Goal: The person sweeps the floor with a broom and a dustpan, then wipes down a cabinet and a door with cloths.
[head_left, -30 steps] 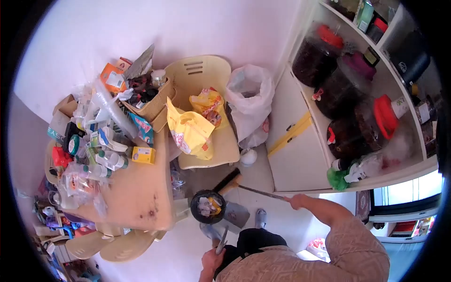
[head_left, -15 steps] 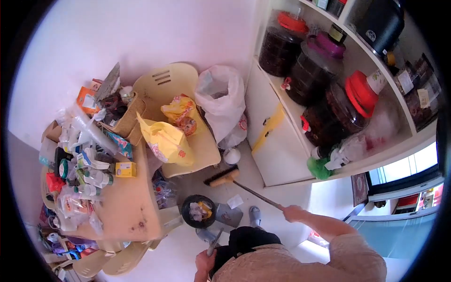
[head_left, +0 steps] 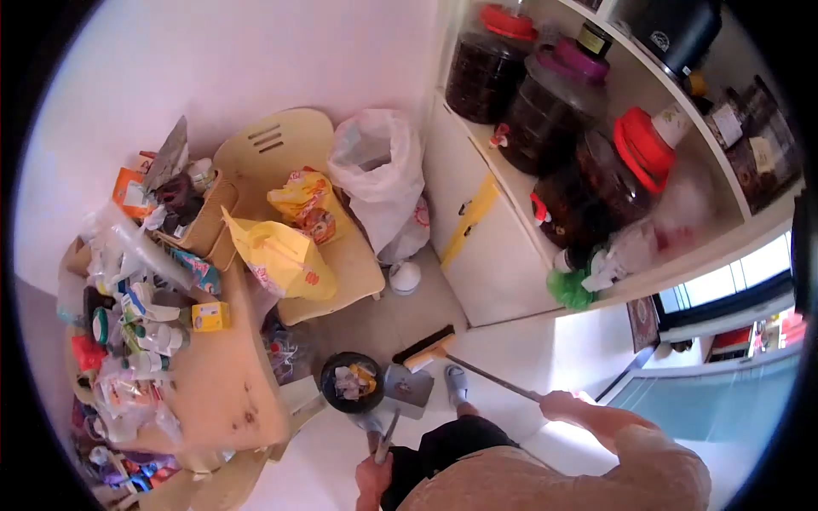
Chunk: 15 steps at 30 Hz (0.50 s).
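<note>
My right hand [head_left: 562, 405] is wrapped around the long handle of a broom [head_left: 496, 376]. The broom's wide head with dark bristles rests on the floor just beyond a grey dustpan [head_left: 409, 388]. A whitish scrap [head_left: 419, 363] shows by the broom head, partly covered. Low in the view, my left hand [head_left: 373, 473] is closed on a grey upright handle [head_left: 388, 430], which appears to belong to the dustpan. To the left of the dustpan stands a black trash bin [head_left: 348, 399] with crumpled wrappers and yellow scraps inside. My slippered feet are close to the dustpan.
A cluttered table [head_left: 217, 383] is on the left. Behind it, a cream plastic chair [head_left: 348, 277] carries yellow bags [head_left: 288, 260]. A large white sack [head_left: 375, 170] and a small white round object [head_left: 405, 278] stand beside a cabinet [head_left: 486, 281]. Big dark jars [head_left: 554, 111] line its shelf.
The broom head and my right hand have moved right and closer to me. The paper on the floor is now partly covered by the broom head. The camera view has shifted slightly.
</note>
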{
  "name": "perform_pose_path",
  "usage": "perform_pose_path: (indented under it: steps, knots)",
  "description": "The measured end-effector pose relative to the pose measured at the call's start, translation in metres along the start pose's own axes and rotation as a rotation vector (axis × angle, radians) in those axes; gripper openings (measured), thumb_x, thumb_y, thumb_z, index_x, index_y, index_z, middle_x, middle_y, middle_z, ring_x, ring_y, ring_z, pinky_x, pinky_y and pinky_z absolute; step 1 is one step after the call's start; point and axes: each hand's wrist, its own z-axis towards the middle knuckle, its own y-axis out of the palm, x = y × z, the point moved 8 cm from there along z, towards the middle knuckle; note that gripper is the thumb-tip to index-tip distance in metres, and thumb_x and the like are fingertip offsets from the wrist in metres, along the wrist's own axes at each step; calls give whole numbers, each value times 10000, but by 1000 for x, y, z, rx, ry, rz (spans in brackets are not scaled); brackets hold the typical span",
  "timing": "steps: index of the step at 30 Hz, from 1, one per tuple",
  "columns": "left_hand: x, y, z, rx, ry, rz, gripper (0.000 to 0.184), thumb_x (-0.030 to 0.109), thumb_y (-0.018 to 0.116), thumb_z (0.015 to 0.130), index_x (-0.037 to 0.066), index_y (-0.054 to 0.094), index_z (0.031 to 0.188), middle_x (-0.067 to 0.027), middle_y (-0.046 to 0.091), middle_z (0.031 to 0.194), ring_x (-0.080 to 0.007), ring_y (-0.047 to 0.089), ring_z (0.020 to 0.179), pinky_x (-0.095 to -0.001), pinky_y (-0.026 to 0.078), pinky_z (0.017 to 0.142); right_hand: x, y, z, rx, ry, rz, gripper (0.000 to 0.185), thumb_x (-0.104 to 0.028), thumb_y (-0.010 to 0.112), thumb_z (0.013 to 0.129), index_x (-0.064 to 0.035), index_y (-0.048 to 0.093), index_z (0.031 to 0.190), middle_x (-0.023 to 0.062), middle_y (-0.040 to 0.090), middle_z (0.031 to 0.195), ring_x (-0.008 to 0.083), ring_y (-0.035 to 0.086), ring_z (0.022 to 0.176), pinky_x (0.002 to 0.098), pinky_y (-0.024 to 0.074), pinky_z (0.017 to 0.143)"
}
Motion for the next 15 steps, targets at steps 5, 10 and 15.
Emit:
perform_pose_path:
  steps: [5, 10, 15]
  knots:
    - [4, -3, -2, -79, 151, 4, 448, 490, 556, 836, 65, 683, 899, -225, 656, 880, -413, 624, 859, -489, 489, 754, -83, 18, -28, 164, 93, 225, 573, -172, 453, 873, -152, 303, 1426, 186, 660, 931, 367, 648, 833, 488, 512, 674]
    - [4, -22, -21, -201, 218, 59, 384, 379, 558, 845, 28, 668, 960, -262, 646, 886, -445, 604, 888, -473, 476, 773, -139, 6, 14, 264, 153, 388, 615, -136, 470, 842, -122, 292, 1430, 207, 651, 972, 362, 637, 906, 486, 504, 741]
    - [0, -26, -33, -184, 301, 157, 406, 458, 572, 821, 74, 674, 901, -212, 656, 862, -417, 618, 849, -482, 491, 749, -149, 75, 51, 134, 131, 451, 836, -100, 575, 730, -63, 178, 1465, 259, 643, 921, 386, 637, 880, 487, 503, 738]
